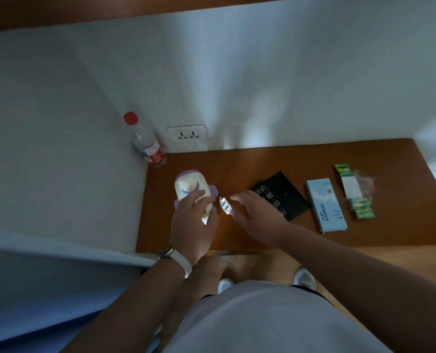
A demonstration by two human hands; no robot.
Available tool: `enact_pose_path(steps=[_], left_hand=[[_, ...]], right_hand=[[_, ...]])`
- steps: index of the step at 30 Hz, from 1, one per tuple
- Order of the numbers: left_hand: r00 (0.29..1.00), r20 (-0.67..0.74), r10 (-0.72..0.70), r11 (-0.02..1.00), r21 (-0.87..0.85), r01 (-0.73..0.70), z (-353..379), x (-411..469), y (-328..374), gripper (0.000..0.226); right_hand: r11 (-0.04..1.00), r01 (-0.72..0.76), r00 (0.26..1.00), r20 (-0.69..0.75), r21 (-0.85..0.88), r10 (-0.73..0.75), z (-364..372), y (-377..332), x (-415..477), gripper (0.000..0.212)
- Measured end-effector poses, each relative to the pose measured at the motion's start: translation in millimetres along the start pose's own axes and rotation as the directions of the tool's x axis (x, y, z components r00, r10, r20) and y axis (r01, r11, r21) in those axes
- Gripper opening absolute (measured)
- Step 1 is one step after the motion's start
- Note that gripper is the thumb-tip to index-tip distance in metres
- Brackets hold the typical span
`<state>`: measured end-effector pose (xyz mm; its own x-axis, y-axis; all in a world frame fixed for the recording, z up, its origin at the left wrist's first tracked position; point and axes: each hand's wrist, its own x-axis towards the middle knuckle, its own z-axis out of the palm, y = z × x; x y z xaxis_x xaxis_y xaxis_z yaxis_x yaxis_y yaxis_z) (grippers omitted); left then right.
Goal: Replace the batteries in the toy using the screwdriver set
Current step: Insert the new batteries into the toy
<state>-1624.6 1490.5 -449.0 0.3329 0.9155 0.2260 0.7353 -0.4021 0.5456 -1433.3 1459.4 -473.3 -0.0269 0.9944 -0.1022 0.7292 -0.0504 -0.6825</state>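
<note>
Toy [190, 186]: white and purple body, lying on the wooden surface [237, 161] toward its left end. The left hand [194, 225] grips its near end, fingers [199, 195] curled over the top.

Just right of the toy lies a small white-and-green item [224, 206], too blurred to identify. The right hand [257, 215] is beside it, fingers spread, with forefinger and thumb apart on either side of the item. Contact cannot be told.

Screwdriver set [285, 192]: black tray, open, flat on the surface, partly under the right hand. Further right lies a blue box [326, 205], then a green battery pack [354, 194] in opened wrapping.

Back left corner: a red-capped water bottle [147, 142] stands upright beside a wall socket [187, 133]. The left wrist wears a white wristband [182, 263].
</note>
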Motion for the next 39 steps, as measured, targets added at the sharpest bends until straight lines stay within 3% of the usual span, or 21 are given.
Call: enact_pose_path(steps=[3, 9, 14, 20, 25, 33, 39], left_hand=[[0.988, 0.034, 0.148, 0.986, 0.073, -0.150, 18, 3, 25, 0.022], [0.950, 0.159, 0.267, 0.953, 0.105, -0.285, 70, 13, 87, 0.034], [0.944, 0.250, 0.217, 0.958, 0.130, -0.255, 119, 17, 144, 0.045], [0.870, 0.393, 0.296, 0.909, 0.164, -0.383, 178, 24, 194, 0.047], [0.823, 0.495, 0.278, 0.893, 0.182, -0.411, 218, 19, 228, 0.047], [0.808, 0.552, 0.208, 0.889, 0.238, -0.391, 261, 26, 259, 0.037], [0.788, 0.602, 0.127, 0.880, 0.299, -0.369, 275, 30, 263, 0.035]], right_hand=[[0.997, 0.030, 1.000, 0.001, -0.073, -0.030, -27, 19, -15, 0.045], [0.973, 0.029, 0.998, -0.047, -0.230, -0.041, -87, 76, -50, 0.049], [0.955, -0.006, 0.999, -0.049, -0.298, -0.009, -135, 129, -83, 0.048], [0.946, -0.019, 0.999, -0.042, -0.323, 0.005, -175, 188, -119, 0.042], [0.955, -0.062, 0.997, -0.051, -0.291, 0.049, -194, 232, -144, 0.039], [0.964, -0.176, 0.984, -0.044, -0.200, 0.170, -204, 295, -147, 0.032], [0.966, -0.213, 0.975, 0.036, -0.146, 0.220, -200, 321, -125, 0.033]])
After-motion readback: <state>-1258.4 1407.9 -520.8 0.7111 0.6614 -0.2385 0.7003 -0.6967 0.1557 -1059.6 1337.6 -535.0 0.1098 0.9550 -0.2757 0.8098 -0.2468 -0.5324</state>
